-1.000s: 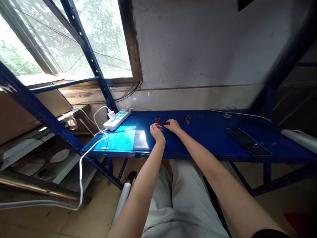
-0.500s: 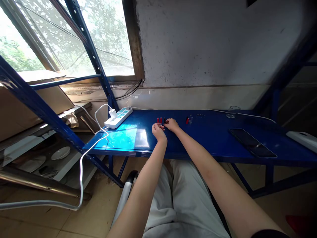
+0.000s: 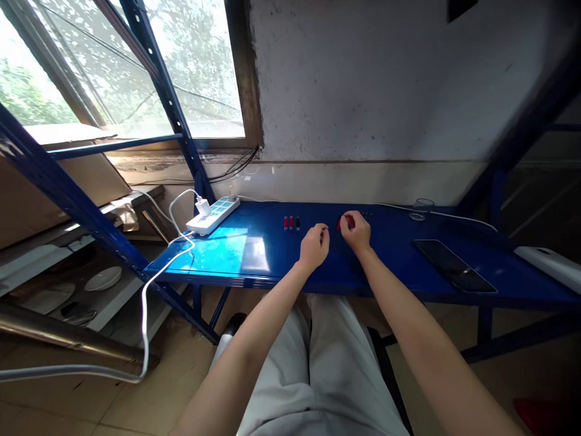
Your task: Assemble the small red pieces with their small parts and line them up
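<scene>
My left hand point(image 3: 315, 247) hovers over the blue table with its fingers curled closed; anything inside them is hidden. Further right, my right hand point(image 3: 356, 231) is closed in a pinch at the group of small pieces, and I cannot make out what its fingertips grip. A small red and black piece point(image 3: 338, 223) shows just left of those fingertips. To the left of both hands stand two small red pieces point(image 3: 288, 223) and a small black piece point(image 3: 298, 223), side by side in a row. The clear pieces are covered by my right hand.
On the blue table point(image 3: 390, 266), a white power strip point(image 3: 213, 215) with a plugged-in cable lies at the left. Several tiny parts point(image 3: 367, 214) lie behind my right hand. A clear glass point(image 3: 422, 209), a dark phone point(image 3: 454, 265) and a white object point(image 3: 550, 266) sit at the right.
Both hands have left the row of red and black pieces and moved right. My right hand has reached the other small pieces; my left hand has come nearer to me.
</scene>
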A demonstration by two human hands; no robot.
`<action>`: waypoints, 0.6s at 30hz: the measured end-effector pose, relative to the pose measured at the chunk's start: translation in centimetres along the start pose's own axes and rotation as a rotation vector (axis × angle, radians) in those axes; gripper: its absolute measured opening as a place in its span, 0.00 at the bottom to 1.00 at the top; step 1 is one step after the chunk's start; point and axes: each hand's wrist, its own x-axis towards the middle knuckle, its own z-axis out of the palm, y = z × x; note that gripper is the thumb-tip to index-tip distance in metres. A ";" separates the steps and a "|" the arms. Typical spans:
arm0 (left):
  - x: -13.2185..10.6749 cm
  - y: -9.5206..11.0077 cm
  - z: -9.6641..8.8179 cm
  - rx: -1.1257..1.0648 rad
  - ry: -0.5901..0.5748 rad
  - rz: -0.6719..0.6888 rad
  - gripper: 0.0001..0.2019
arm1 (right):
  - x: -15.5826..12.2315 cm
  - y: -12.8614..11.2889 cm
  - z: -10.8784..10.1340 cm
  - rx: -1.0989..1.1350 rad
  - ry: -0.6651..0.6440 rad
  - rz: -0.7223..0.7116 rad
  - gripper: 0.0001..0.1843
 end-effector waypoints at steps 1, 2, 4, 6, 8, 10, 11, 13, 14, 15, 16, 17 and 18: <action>0.2 0.1 0.4 0.060 -0.088 0.043 0.14 | -0.1 0.5 -0.4 0.014 0.054 0.075 0.11; 0.4 0.1 0.9 0.122 -0.158 0.067 0.16 | -0.1 1.0 -0.6 0.021 0.099 0.149 0.11; 1.0 0.1 1.7 0.247 -0.252 0.068 0.20 | -0.2 1.6 -1.0 0.018 0.138 0.275 0.11; 1.7 0.1 2.6 0.367 -0.317 0.049 0.24 | -0.3 1.9 -1.2 -0.021 0.096 0.351 0.11; 2.3 0.2 3.4 0.456 -0.373 0.040 0.27 | -0.4 2.1 -1.2 -0.091 -0.009 0.387 0.11; 2.7 0.2 4.2 0.519 -0.405 0.026 0.29 | -0.6 2.1 -1.1 -0.175 -0.136 0.413 0.12; 2.9 0.2 4.6 0.543 -0.411 0.014 0.29 | -0.6 2.1 -1.1 -0.213 -0.197 0.424 0.13; 3.1 0.1 5.2 0.574 -0.413 -0.012 0.29 | -0.8 2.1 -1.0 -0.264 -0.299 0.431 0.15; 3.2 0.0 5.5 0.585 -0.415 -0.024 0.29 | -0.8 2.0 -1.0 -0.277 -0.337 0.424 0.16; 3.3 -0.2 5.7 0.592 -0.420 -0.033 0.28 | -0.9 2.0 -1.0 -0.286 -0.368 0.414 0.17; 3.3 -0.3 5.8 0.599 -0.425 -0.042 0.28 | -0.9 1.9 -1.0 -0.293 -0.392 0.404 0.17; 3.3 -0.5 6.0 0.601 -0.429 -0.046 0.27 | -0.9 1.9 -1.1 -0.298 -0.413 0.394 0.17; 3.4 -0.7 6.1 0.600 -0.427 -0.046 0.26 | -0.8 1.8 -1.1 -0.304 -0.430 0.384 0.18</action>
